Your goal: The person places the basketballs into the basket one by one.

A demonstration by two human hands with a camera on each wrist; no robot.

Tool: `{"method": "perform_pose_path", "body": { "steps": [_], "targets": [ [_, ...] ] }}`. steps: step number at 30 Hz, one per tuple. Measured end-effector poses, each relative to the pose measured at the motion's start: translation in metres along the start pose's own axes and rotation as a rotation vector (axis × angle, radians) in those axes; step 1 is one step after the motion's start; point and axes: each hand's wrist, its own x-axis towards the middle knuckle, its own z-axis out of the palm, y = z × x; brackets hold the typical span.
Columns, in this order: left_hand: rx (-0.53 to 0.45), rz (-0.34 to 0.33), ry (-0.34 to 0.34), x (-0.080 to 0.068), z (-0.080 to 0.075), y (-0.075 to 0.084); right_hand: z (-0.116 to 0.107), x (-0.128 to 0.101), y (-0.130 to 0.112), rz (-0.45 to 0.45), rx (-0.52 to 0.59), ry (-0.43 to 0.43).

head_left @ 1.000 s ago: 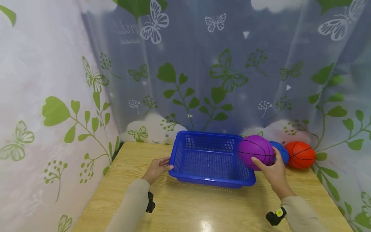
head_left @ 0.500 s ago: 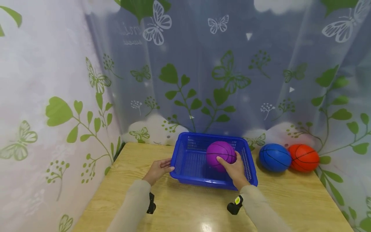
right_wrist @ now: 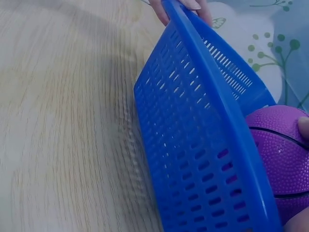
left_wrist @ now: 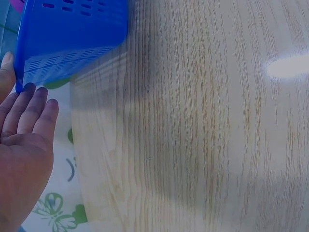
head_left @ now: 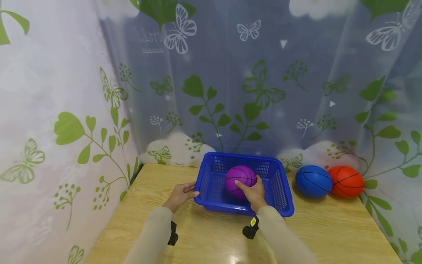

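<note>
A purple ball (head_left: 240,181) with black basketball lines is inside the blue plastic basket (head_left: 244,209). My right hand (head_left: 255,192) grips this ball from its near right side, thumb on the front and fingers round the right. The right wrist view shows the purple ball (right_wrist: 280,150) behind the basket's perforated side (right_wrist: 186,140); most of that hand is out of that view. My left hand (head_left: 180,196) pinches the basket's left rim, with the thumb over the edge and the fingers below. In the left wrist view those fingers (left_wrist: 31,113) are fairly straight.
A blue ball (head_left: 314,181) and a red ball (head_left: 347,182) sit side by side on the wooden table (head_left: 211,238), right of the basket. A curtain (head_left: 217,73) printed with leaves and butterflies hangs behind the table and along its sides.
My right hand has carried the purple ball leftward from above the basket's right rim down into the basket, uncovering the blue ball. My left hand has stayed at the rim.
</note>
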Motion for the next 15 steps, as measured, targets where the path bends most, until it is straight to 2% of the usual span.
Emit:
{"method": "perform_pose_path", "body": {
  "steps": [7, 15],
  "targets": [
    [-0.001, 0.01, 0.007, -0.0005, 0.0019, 0.0007, 0.0062, 0.0003, 0.0, -0.024, 0.007, -0.001],
    [-0.009, 0.02, -0.008, -0.0007, -0.0003, 0.0, 0.0073, 0.0011, 0.0007, -0.024, -0.041, -0.059]
  ]
}}
